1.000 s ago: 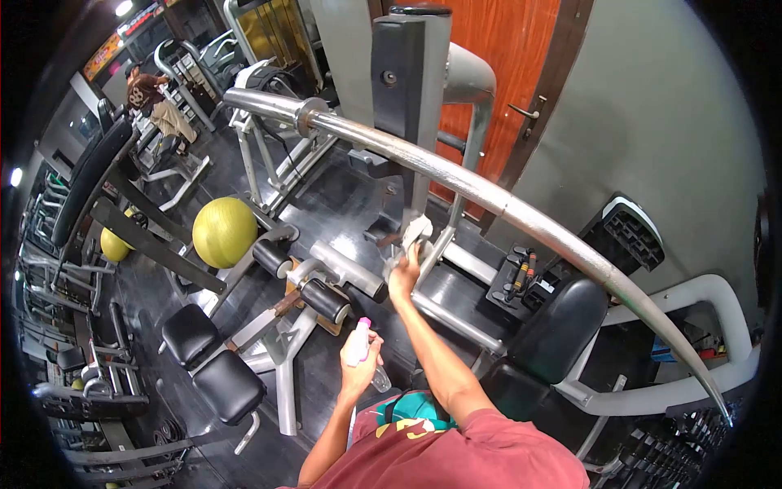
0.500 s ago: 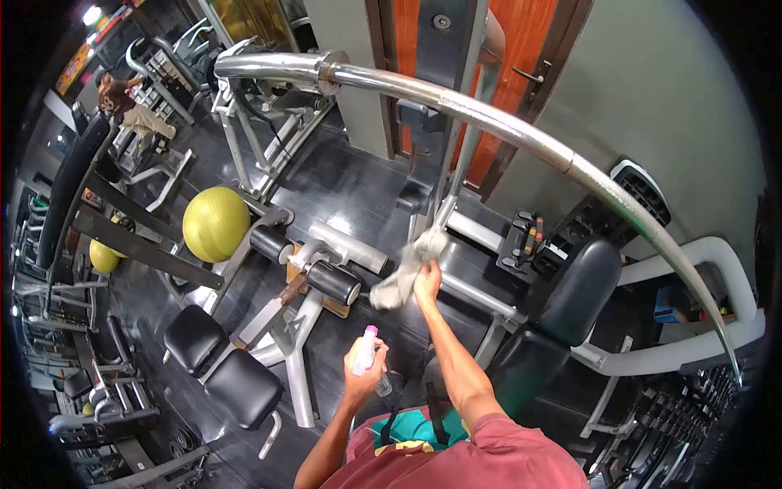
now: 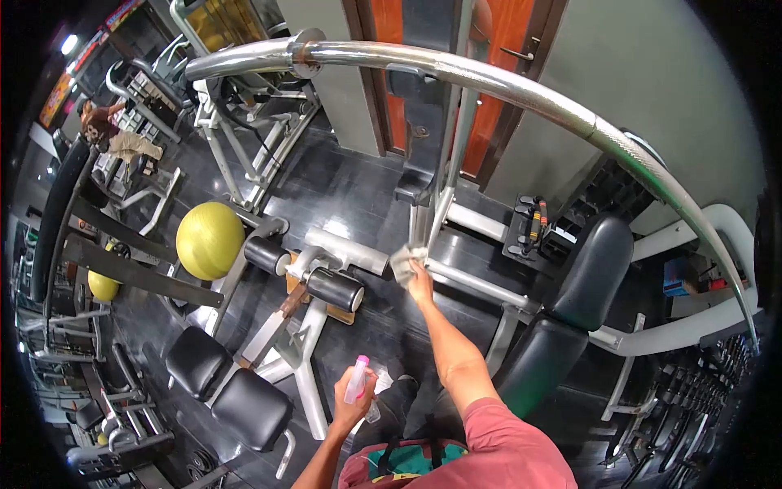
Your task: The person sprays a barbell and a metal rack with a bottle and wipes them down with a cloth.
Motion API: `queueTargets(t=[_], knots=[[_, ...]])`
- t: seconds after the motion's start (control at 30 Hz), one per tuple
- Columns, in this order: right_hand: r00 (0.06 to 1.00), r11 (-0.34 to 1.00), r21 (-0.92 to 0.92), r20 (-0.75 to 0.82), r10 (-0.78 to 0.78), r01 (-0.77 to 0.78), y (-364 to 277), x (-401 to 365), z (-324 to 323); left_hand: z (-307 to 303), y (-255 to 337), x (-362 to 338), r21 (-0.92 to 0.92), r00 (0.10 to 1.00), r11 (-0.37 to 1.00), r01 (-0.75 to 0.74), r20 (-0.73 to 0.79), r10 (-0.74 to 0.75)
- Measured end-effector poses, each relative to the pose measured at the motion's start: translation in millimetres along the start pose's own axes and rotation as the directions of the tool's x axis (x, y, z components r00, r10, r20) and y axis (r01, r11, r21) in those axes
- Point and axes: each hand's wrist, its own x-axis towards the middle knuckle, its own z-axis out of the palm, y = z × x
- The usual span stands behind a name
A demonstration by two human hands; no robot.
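Note:
My right hand [image 3: 419, 285] grips a pale, crumpled cloth [image 3: 404, 266], arm stretched forward. In view, the cloth overlaps the lower end of the bench's grey frame, beside the silver tube [image 3: 481, 285]. Lower and to the left, in front of my body, my left hand [image 3: 349, 401] is wrapped around a clear spray bottle [image 3: 356, 383] with a pink top. The black padded bench [image 3: 542, 367] stands right of my right arm. Arching across the upper view is a chrome barbell [image 3: 489, 73].
A leg machine with black seat pads [image 3: 248, 407] and foam rollers [image 3: 336, 289] stands at left. Beyond it sits a yellow exercise ball [image 3: 210, 240]. Dumbbell racks [image 3: 684, 399] line the lower right. A person [image 3: 122, 138] is at a far machine, upper left.
The cloth, spread and blurred before, now looks bunched in my right hand, which has shifted slightly left. The view has tilted, and the barbell sits higher. My left hand still holds the spray bottle.

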Motion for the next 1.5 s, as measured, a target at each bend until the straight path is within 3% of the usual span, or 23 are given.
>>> queueTargets(t=[0.07, 0.13, 0.2, 0.27, 0.33, 0.4, 0.47, 0.5, 0.67, 0.8, 0.9, 0.93, 0.97, 1.0, 1.03, 1.07, 1.13, 1.2, 1.27, 1.37, 1.43, 1.47, 1.5], knots=[[0.951, 0.843, 0.444, 0.092, 0.296, -0.305, 14, -8, -2, 0, 0, 4, 0.036, 1.0, 0.999, 0.007, 0.009, -0.007], [0.896, 0.749, 0.557, -0.018, 0.443, -0.359, 7, -4, -9, 1, 3, 8, 0.058, 1.0, 0.998, -0.016, 0.015, 0.016], [0.927, 0.785, 0.605, -0.204, 0.314, -0.133, -9, 4, -29, 6, 10, 13, 0.073, 0.999, 0.996, -0.044, 0.024, 0.043], [0.912, 0.683, 0.711, -0.376, 0.163, 0.171, -10, 39, -42, 11, 18, 15, 0.051, 0.997, 0.996, -0.077, 0.02, 0.076], [0.922, 0.639, 0.754, -0.343, 0.181, 0.155, -135, 35, -103, 17, 22, 17, 0.052, 0.995, 0.995, -0.089, 0.039, 0.087], [0.944, 0.591, 0.776, -0.321, 0.073, 0.218, -175, 57, -120, 24, 25, 16, 0.056, 0.994, 0.993, -0.1, 0.046, 0.098], [0.851, 0.59, 0.614, -0.388, -0.353, 0.525, -210, 70, -126, 32, 28, 16, 0.065, 0.995, 0.995, -0.075, 0.074, 0.07], [0.814, 0.69, 0.441, -0.404, -0.417, 0.573, -241, 62, -133, 37, 28, 16, 0.066, 0.991, 0.992, -0.106, 0.092, 0.1], [0.879, 0.803, 0.445, -0.437, -0.192, 0.397, -95, 73, -13, 55, 36, 14, 0.044, 0.988, 0.996, -0.074, 0.141, 0.067], [0.973, 0.802, 0.593, -0.131, 0.188, -0.075, 24, 46, 25, 64, 31, 15, 0.05, 0.977, 0.993, -0.102, 0.192, 0.091], [0.979, 0.732, 0.665, -0.002, 0.206, -0.153, 41, 61, 9, 64, 38, 18, 0.125, 0.971, 0.98, -0.152, 0.205, 0.125], [0.979, 0.744, 0.668, -0.135, 0.149, -0.021, 33, 72, 7, 65, 39, 17, 0.075, 0.979, 0.99, -0.116, 0.175, 0.102], [0.922, 0.81, 0.517, -0.381, -0.074, 0.279, 26, 89, 4, 65, 40, 16, 0.023, 0.986, 0.997, -0.079, 0.147, 0.075], [0.943, 0.739, 0.598, -0.287, -0.166, 0.312, -31, 90, -43, 65, 41, 15, 0.024, 0.986, 0.997, -0.078, 0.146, 0.074], [0.955, 0.802, 0.55, -0.284, -0.08, 0.231, -10, 142, -16, 64, 41, 14, 0.04, 0.986, 0.995, -0.09, 0.142, 0.084], [0.997, 0.799, 0.601, -0.077, 0.018, 0.032, -124, 110, -105, 64, 41, 15, 0.055, 0.986, 0.993, -0.102, 0.137, 0.094], [0.961, 0.729, 0.627, -0.168, -0.218, 0.275, -193, 129, -148, 63, 38, 16, 0.046, 0.988, 0.994, -0.103, 0.124, 0.096], [0.915, 0.785, 0.475, -0.146, -0.375, 0.398, -258, 126, -201, 61, 37, 15, 0.039, 0.99, 0.995, -0.097, 0.111, 0.092], [0.89, 0.67, 0.601, -0.177, -0.421, 0.436, -304, 115, -221, 61, 37, 16, 0.076, 0.988, 0.991, -0.111, 0.118, 0.102], [0.854, 0.563, 0.677, -0.197, -0.482, 0.474, -285, 138, -209, 62, 40, 16, 0.044, 0.992, 0.996, -0.082, 0.096, 0.077], [0.824, 0.705, 0.432, -0.361, -0.436, 0.562, -226, 169, -169, 63, 39, 17, 0.089, 0.993, 0.992, -0.089, 0.089, 0.081], [0.945, 0.867, 0.381, -0.06, -0.323, 0.321, -187, 180, -158, 62, 38, 16, 0.138, 0.993, 0.986, -0.093, 0.085, 0.081], [0.95, 0.806, 0.504, -0.137, -0.281, 0.311, -155, 178, -130, 62, 37, 16, 0.142, 0.993, 0.986, -0.091, 0.083, 0.08]])
